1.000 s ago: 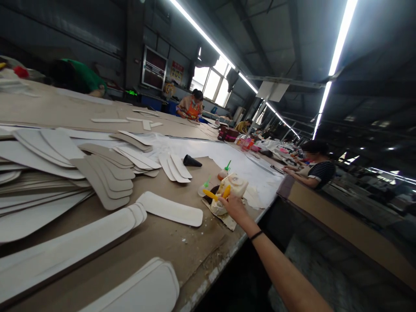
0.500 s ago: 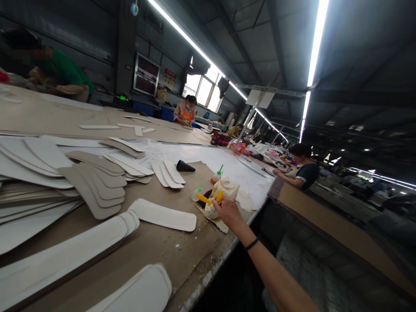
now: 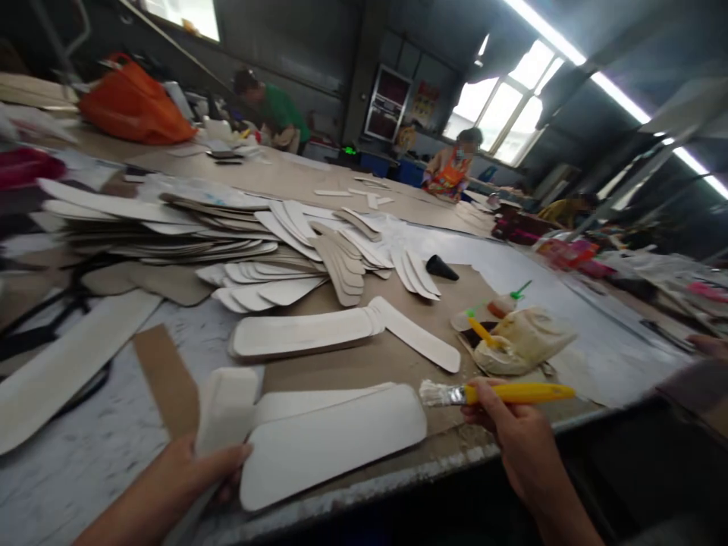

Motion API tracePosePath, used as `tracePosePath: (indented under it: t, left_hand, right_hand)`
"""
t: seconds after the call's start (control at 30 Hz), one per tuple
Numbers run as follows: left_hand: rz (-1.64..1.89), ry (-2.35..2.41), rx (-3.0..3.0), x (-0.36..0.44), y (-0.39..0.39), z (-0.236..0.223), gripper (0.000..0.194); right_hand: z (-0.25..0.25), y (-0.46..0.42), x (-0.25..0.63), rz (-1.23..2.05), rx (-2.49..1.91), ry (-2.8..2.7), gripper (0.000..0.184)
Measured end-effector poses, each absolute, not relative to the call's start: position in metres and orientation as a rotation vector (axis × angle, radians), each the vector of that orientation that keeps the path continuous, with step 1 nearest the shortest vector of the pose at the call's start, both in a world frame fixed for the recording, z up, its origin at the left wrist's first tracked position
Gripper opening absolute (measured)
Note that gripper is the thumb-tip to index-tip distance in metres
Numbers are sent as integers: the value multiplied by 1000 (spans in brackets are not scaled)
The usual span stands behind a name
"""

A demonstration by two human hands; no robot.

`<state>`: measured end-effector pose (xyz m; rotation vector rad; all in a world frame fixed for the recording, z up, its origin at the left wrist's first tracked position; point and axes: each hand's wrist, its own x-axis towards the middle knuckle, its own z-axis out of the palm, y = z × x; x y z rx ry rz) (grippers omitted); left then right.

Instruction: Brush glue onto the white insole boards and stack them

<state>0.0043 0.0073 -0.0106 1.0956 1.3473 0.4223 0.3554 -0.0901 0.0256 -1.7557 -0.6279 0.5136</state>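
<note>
A dim workshop stretches behind a long bench (image 3: 591, 318), lit by a tube lamp (image 3: 546, 26) at 1 o'clock in the view and a bright window (image 3: 500, 106) below it. A person in green (image 3: 281, 114) bends at 11 o'clock; another in an orange apron (image 3: 449, 176) is at the far table between 1 and 2 o'clock. An orange bag (image 3: 136, 102) sits at 10 o'clock.

At 4 o'clock the right hand (image 3: 515, 425) pinches a brush (image 3: 506, 393) by its yellow handle, thumb and fingers closed near the metal collar. The whitish bristles point toward 9 o'clock, just beside the rounded end of a white panel (image 3: 335, 447) that lies at 6 o'clock near the bench edge.

At 7 to 8 o'clock the left hand (image 3: 190, 474) grips a pale strip (image 3: 227, 402), its thumb laid across the front and its tip beside the panel; whether the two touch cannot be told.

Above the brush, between 3 and 4 o'clock, a cream container (image 3: 535, 337) has a yellow stick (image 3: 482, 331) leaning in it, near a green-tipped bottle (image 3: 503, 305). A black cone (image 3: 442, 267) lies at 3 o'clock. A large pile of strips (image 3: 216, 235) spreads between 9 and 10 o'clock.
</note>
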Motion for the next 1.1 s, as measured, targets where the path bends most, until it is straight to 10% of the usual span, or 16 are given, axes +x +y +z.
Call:
tracePosePath:
  t: [0.2, 0.7, 1.1]
  left_hand:
    - [459, 1302, 1031, 12, 8, 3, 22]
    - [459, 1287, 1033, 7, 13, -11, 27]
    - [355, 1402, 1145, 0, 16, -19, 30]
  right_hand:
    - [9, -65, 211, 1129, -1445, -833, 38]
    - [7, -62, 177, 990, -1564, -1111, 32]
    - [6, -88, 267, -95, -1964, -1458, 18]
